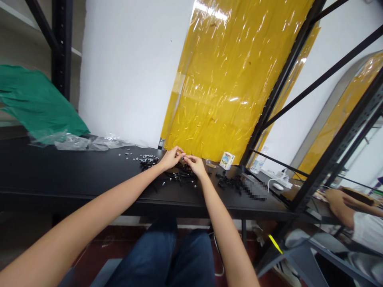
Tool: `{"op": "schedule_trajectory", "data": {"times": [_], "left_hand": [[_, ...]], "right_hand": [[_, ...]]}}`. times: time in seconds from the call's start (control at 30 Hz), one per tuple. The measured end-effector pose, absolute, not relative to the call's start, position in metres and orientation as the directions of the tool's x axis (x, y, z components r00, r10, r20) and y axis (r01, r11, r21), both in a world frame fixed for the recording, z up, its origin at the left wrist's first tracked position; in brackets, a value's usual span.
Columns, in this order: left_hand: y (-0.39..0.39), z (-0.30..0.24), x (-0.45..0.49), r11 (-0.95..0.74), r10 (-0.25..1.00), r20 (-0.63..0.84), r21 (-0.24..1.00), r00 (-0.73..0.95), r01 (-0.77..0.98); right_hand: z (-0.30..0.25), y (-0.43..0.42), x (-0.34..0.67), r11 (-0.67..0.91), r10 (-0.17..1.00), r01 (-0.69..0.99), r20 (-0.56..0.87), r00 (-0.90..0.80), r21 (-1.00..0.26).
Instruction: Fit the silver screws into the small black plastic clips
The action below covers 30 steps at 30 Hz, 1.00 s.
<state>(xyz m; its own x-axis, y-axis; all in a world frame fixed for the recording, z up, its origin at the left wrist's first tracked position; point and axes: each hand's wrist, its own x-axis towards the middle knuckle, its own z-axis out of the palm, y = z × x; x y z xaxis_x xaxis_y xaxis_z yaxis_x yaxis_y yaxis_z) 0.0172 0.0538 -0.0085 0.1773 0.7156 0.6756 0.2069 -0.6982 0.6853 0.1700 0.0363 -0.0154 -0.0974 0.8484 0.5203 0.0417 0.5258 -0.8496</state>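
My left hand [172, 158] and my right hand [195, 165] hover together above the black tabletop [89, 175], their fingertips meeting at the middle. Anything pinched between those fingertips is too small to tell. A heap of small black plastic parts [181, 176] lies just under my right hand, and another [149, 161] sits beside my left hand. Farther left, tiny silver screws [128, 155] are scattered. A third black heap [230, 183] lies to the right of my right hand.
A small white carton [227, 160] and a water bottle [257, 163] stand right of my hands, near a power strip [279, 179]. A black metal shelf frame [284, 91] rises at the right. Beyond it is a co-worker's hand [338, 201]. A clear plastic bag [83, 142] lies at the table's back left.
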Motion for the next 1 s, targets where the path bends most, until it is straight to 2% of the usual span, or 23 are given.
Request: {"op": "schedule_trajectory", "data": {"times": [0.13, 0.47, 0.67, 0.83, 1.0], "left_hand": [[0.061, -0.01, 0.017, -0.692, 0.721, 0.677, 0.699, 0.146, 0.178], [0.064, -0.008, 0.017, -0.696, 0.713, 0.666, 0.711, 0.219, 0.104], [0.06, -0.008, 0.018, -0.707, 0.706, 0.679, 0.691, 0.199, 0.151], [0.06, -0.007, 0.018, -0.711, 0.702, 0.691, 0.667, 0.171, 0.225], [0.063, -0.008, 0.017, -0.716, 0.698, 0.686, 0.66, 0.206, 0.227]], "right_hand": [[-0.014, 0.034, 0.17, 0.492, 0.869, 0.005, 0.49, -0.071, -0.871], [-0.008, 0.031, 0.171, 0.502, 0.865, -0.036, 0.501, 0.013, -0.864], [-0.006, 0.026, 0.169, 0.522, 0.853, 0.018, 0.521, -0.019, -0.853], [-0.007, 0.025, 0.168, 0.487, 0.87, -0.065, 0.49, -0.052, -0.871], [-0.009, 0.029, 0.169, 0.47, 0.877, -0.085, 0.476, -0.063, -0.878]]}}
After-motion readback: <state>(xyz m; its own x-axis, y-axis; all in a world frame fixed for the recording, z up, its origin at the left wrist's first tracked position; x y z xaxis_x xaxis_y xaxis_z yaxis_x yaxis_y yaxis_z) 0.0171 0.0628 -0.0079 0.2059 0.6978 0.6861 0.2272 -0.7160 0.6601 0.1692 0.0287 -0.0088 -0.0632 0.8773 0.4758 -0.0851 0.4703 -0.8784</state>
